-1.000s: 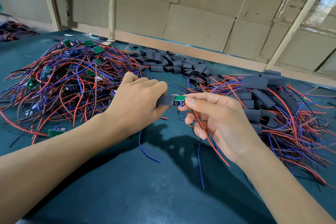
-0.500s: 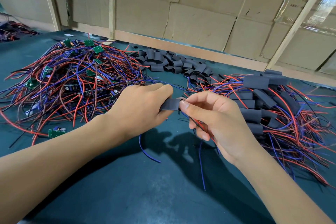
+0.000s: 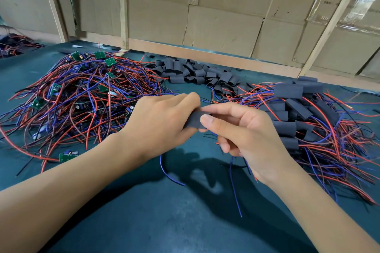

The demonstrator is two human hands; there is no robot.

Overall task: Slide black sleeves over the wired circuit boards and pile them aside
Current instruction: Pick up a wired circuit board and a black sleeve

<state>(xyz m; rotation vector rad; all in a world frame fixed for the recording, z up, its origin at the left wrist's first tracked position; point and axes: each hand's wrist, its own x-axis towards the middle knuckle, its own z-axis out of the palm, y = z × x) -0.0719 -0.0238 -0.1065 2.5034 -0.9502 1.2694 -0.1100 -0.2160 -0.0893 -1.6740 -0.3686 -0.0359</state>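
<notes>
A short black tubular sleeve (image 3: pixel 194 119) is held above the dark green table (image 3: pixel 164 222), pinched between the left hand (image 3: pixel 162 123) and right hand (image 3: pixel 244 131). Sleeved boards (image 3: pixel 292 113) pile right; bare green wired boards (image 3: pixel 82 92) lie left; empty sleeves (image 3: pixel 193 73) lie behind.

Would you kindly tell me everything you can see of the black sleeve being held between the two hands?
The black sleeve is a short, flattened tube of matte dark material that looks like soft plastic or rubber. It is held above the green table, lying roughly level and tilted slightly. The left hand grips its left end, hiding that part, while the right hand pinches its right end with its thumb on the near face. No green board shows at its mouth, and blue wires hang below the hands.
</notes>
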